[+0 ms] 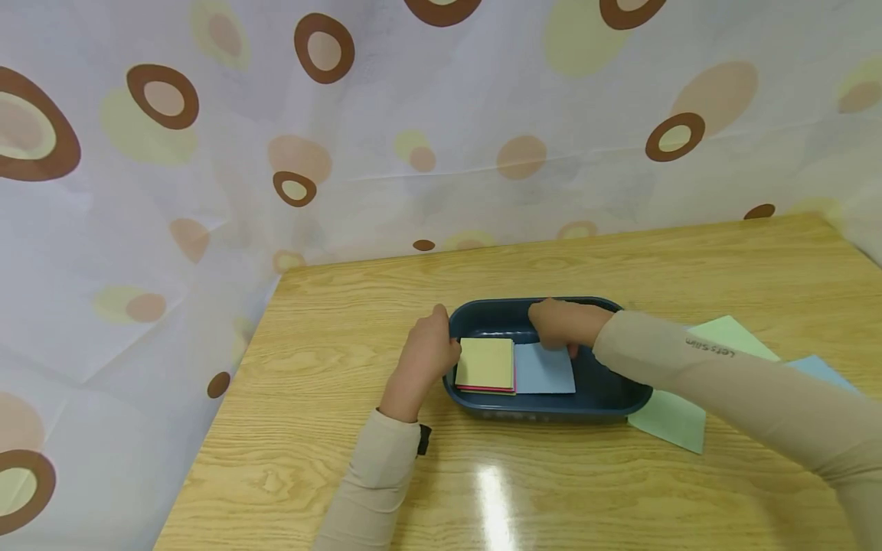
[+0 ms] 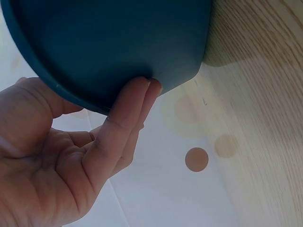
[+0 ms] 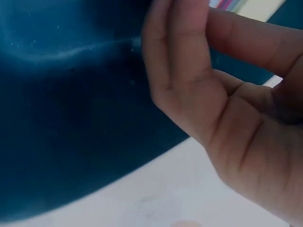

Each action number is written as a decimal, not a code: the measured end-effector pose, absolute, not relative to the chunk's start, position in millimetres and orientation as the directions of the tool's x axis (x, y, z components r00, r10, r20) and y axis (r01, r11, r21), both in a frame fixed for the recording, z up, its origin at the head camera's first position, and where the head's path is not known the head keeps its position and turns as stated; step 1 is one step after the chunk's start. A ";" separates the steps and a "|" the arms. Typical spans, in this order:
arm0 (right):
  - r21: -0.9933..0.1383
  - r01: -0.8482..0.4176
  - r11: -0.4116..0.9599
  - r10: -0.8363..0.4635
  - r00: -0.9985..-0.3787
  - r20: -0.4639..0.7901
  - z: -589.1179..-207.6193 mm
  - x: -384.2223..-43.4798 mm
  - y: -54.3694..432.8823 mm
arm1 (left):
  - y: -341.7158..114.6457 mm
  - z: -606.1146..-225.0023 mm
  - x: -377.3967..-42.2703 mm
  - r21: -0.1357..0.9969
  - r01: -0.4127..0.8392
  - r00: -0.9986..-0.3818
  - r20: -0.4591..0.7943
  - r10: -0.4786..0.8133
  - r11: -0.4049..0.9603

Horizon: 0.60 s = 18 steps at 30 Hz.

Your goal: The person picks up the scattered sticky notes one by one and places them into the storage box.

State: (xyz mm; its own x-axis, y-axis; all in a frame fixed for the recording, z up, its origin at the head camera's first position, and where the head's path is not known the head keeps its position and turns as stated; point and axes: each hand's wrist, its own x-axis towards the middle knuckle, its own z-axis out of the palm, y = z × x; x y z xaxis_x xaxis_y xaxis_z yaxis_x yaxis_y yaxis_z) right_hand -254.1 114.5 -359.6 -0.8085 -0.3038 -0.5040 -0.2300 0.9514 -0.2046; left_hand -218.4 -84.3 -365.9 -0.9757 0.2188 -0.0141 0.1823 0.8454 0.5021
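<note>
A dark blue oval tub (image 1: 544,414) stands on the table. My left hand (image 1: 423,352) grips its left rim; in the left wrist view the thumb is on one side of the tub wall and the fingers (image 2: 125,106) press the other. Inside the tub lies a stack of square paper notes (image 1: 485,363), yellow on top with pink edges below. Beside the stack is a blue paper note (image 1: 544,371). My right hand (image 1: 561,323) reaches into the tub and pinches the blue note near its far edge; the fingertips are partly hidden.
Right of the tub, partly under my right sleeve, lie green paper sheets (image 1: 667,421) and a blue sheet (image 1: 823,373). A patterned curtain (image 1: 441,115) hangs behind the wooden table (image 1: 331,344) and along its left side.
</note>
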 end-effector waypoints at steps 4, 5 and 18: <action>-0.195 -0.185 0.963 -0.261 -0.812 -0.522 -364.8 -253.0 111.0 | -83.6 -366.2 -218.3 0.502 0.183 -0.976 -0.013 0.219 0.845; -0.193 -0.179 0.965 -0.255 -0.813 -0.523 -365.4 -252.6 110.3 | -83.4 -366.1 -218.2 0.503 0.184 -0.975 -0.012 0.220 0.844; -0.365 -0.314 0.877 -0.452 -0.798 -0.398 -335.1 -245.6 124.0 | -83.5 -365.8 -218.3 0.505 0.175 -0.976 -0.023 0.215 0.845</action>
